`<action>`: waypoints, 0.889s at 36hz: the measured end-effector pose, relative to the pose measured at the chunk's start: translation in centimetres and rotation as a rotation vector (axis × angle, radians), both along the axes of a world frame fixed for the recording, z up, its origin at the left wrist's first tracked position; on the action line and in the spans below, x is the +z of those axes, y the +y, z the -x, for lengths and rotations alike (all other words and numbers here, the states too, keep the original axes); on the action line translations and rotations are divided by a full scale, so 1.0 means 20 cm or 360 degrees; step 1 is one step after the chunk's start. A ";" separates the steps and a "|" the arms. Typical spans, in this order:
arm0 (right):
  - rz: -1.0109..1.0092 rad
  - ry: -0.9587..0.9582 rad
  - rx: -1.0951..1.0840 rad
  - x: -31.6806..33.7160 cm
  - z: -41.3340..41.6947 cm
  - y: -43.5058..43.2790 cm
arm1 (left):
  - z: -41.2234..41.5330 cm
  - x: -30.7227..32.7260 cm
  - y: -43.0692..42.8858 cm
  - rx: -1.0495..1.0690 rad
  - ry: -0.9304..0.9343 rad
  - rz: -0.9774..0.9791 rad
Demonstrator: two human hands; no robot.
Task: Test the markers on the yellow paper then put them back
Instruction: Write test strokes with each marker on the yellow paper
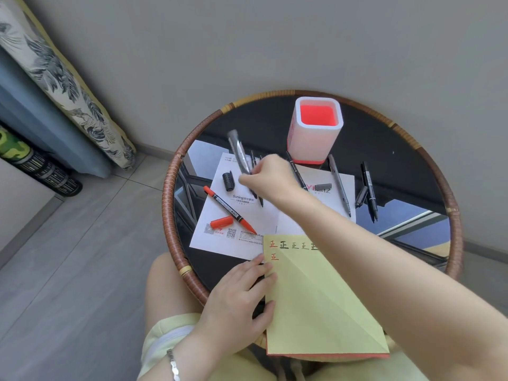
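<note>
- Right hand (270, 177): my fingers are curled round a grey marker (238, 149), raised over the far-left part of the bench (170, 188). The marker is motion-blurred, so I cannot tell whether it is capped.
- Left hand (239, 295): fingers relaxed and laid flat on the left edge of the yellow paper (324, 306), gripping nothing. As I judge it, this pins the sheet against sliding under a stroke.
- Yellow paper: it lies nearest me and overhangs the near edge of the bench toward my lap. A row of red and black test marks runs along its far edge, with one red mark below.
- Red marker (228, 210): uncapped, lying on the white sheets (247, 235), with its red cap (221, 222) just beside it. A black cap (228, 181) lies farther off.
- Pen holder (316, 127): upright at the far side, probably the return point.
- Right side: a grey pen (339, 185) and black markers (369, 191) lie loose.
- Obstruction: my right forearm (384, 257) crosses the far-right corner of the yellow paper and hides part of the row. Loose markers lie between my hands and the pen holder.
</note>
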State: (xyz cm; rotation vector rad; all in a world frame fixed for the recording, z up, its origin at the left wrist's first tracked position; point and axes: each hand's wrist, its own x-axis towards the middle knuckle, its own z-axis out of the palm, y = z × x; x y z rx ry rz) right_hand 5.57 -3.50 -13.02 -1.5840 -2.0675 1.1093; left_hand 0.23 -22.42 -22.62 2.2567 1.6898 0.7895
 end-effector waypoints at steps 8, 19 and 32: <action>-0.0292 0.0972 -0.0193 0.08 -0.41 -0.28 | -0.06 0.02 0.00 0.0110 0.0095 0.0024; 0.0003 0.0988 -0.0493 -0.19 -0.49 -0.57 | -0.10 0.03 0.00 0.0198 0.0103 0.0066; -0.0300 0.0755 -0.0918 -0.35 -0.41 -0.57 | -0.11 0.03 -0.01 0.0239 0.0103 0.0256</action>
